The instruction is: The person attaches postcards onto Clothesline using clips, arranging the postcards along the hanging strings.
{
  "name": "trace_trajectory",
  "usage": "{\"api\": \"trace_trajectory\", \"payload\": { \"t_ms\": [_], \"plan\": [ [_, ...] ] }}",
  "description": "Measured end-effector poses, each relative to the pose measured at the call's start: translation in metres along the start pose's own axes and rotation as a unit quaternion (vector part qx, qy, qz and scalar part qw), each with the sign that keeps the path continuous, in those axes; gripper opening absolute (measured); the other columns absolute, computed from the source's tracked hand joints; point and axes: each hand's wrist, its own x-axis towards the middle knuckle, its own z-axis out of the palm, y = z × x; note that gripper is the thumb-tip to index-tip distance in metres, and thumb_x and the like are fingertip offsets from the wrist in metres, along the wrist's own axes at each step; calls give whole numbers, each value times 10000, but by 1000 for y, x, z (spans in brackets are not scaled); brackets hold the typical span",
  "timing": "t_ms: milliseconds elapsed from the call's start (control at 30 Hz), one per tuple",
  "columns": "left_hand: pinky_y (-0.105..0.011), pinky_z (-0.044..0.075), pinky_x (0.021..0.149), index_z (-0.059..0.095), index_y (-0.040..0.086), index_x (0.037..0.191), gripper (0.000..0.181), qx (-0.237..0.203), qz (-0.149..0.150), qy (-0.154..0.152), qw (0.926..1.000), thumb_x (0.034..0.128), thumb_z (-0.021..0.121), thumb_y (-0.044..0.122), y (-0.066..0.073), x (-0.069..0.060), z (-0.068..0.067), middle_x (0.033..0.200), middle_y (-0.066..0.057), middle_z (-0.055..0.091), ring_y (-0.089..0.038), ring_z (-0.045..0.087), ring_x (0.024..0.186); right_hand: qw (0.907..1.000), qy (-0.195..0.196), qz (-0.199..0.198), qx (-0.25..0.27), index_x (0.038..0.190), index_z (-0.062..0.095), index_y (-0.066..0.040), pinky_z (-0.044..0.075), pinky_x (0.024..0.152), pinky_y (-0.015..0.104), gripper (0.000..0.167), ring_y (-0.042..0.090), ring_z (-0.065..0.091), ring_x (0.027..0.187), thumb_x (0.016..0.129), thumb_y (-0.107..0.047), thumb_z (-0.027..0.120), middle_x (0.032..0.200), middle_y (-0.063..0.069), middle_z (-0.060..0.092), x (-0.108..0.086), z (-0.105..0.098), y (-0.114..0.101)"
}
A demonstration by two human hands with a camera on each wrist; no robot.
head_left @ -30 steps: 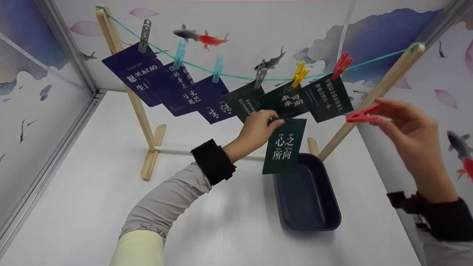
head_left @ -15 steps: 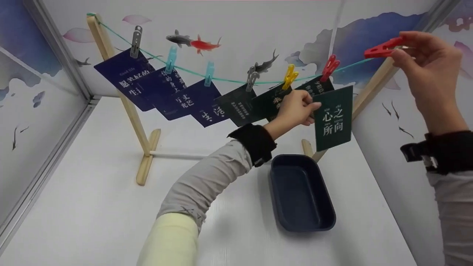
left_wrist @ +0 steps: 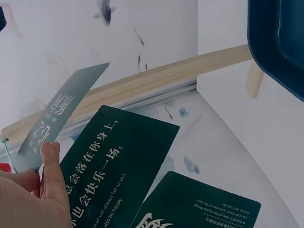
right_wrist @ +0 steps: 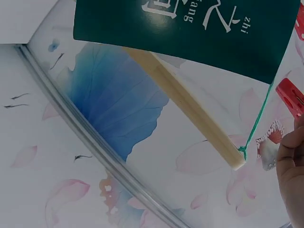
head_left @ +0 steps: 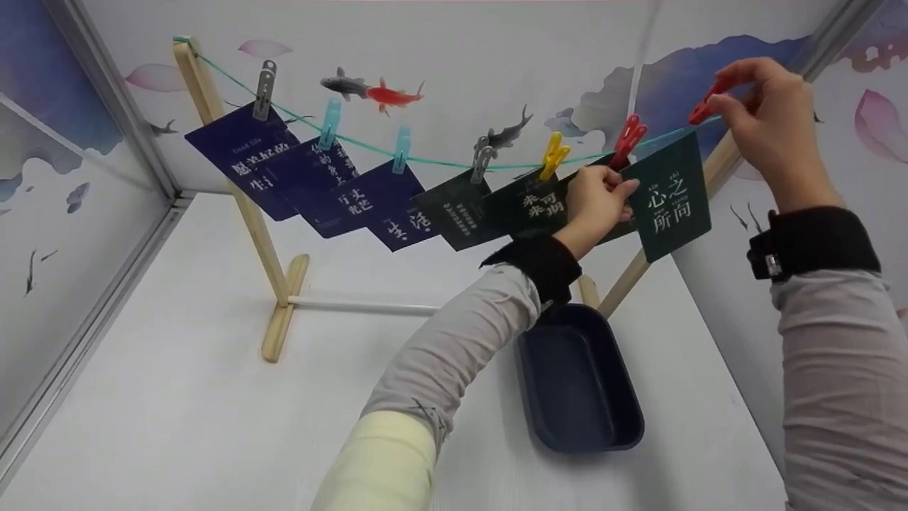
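A dark green card (head_left: 677, 202) with white characters is pinched at its left edge by my left hand (head_left: 594, 202). Its upper corner reaches the green line (right_wrist: 258, 116), right of the hanging cards. My right hand (head_left: 773, 135) holds a red clothespin (head_left: 701, 110) between thumb and fingers, close to that corner and the line; in the right wrist view the clothespin stands apart from the card. Behind my left hand hangs another green card (left_wrist: 121, 142), partly covered, under a second red clothespin (head_left: 628, 142). A yellow clothespin (head_left: 553, 156) holds the green card beside it.
Blue cards (head_left: 245, 156) and a green card (head_left: 461, 209) hang further left from grey and light blue clothespins. Wooden posts (head_left: 248, 227) carry the line, joined low by a white bar (head_left: 369, 306). A dark blue tub (head_left: 578, 383) stands on the white table (head_left: 213, 426).
My left hand has carried the green card right and up to the line. The right hand rose with the red clothespin, then moved left toward the card's upper corner.
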Motion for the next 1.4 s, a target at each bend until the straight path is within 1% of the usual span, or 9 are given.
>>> {"api": "trace_trajectory", "payload": {
  "t_ms": [200,533,800,900,1033,1100,1200,1300,1400],
  "plan": [
    [-117,493,534,633,17,916,143,-162,-23,23,9999,873,642,153,-3,0,2,726,-55,620,-128,632,566,9993,369,-27,3,1090,649,18,348,609,73,257,-32,384,603,938,-169,559,827,-304,470,3,0,2],
    [-121,472,499,628,34,868,136,0,-19,161,9999,879,636,169,2,5,15,687,-35,602,-114,594,529,9992,210,348,-8,1114,659,-23,337,593,89,268,10,355,606,951,-194,533,821,-294,462,6,1,12],
    [-109,450,485,662,14,865,140,51,268,343,9990,872,654,154,-2,5,17,683,-39,640,-56,530,484,9957,-567,706,-188,1228,593,-14,355,582,68,343,24,391,640,976,-216,481,859,-236,466,6,0,12],
    [-115,437,476,681,18,860,139,3,185,339,9993,857,677,157,-5,5,17,646,-20,616,-53,509,480,9925,-876,816,-238,1309,525,-16,376,588,47,400,-1,416,656,992,-240,433,913,-194,459,6,0,11],
    [-139,419,459,707,20,803,199,83,-178,111,9997,840,701,215,-10,5,10,586,-16,576,-77,511,476,9905,-1059,879,-35,1377,452,-25,396,566,48,433,-31,449,662,1001,-232,400,954,-160,467,6,3,9],
    [-141,418,454,718,12,796,243,191,-354,-163,9991,842,697,250,-15,5,6,587,-26,583,-88,523,477,9916,-959,865,29,1401,427,-43,400,563,46,435,-36,449,666,1002,-215,394,992,-132,488,4,5,8],
    [-135,449,461,724,-5,853,304,475,-440,-630,9959,868,665,293,-24,3,-1,632,-45,615,-96,546,486,9953,-539,804,69,1429,391,-82,388,596,34,438,-70,414,656,1007,-200,387,1225,5,541,1,11,3],
    [-145,483,496,720,-2,930,317,807,-284,-1094,9903,901,627,299,-35,-2,-13,725,-67,659,-99,568,529,9977,214,595,247,1426,397,-110,360,633,44,430,-70,351,601,1003,-192,405,1409,69,445,-4,20,-6],
    [-144,493,584,709,24,1026,283,1159,149,-1469,9822,930,593,263,-46,-10,-33,888,-87,706,-107,616,672,9929,1014,44,615,1370,464,-81,329,643,90,392,-50,309,584,986,-161,451,1358,30,476,-12,33,-20]
  ]
}}
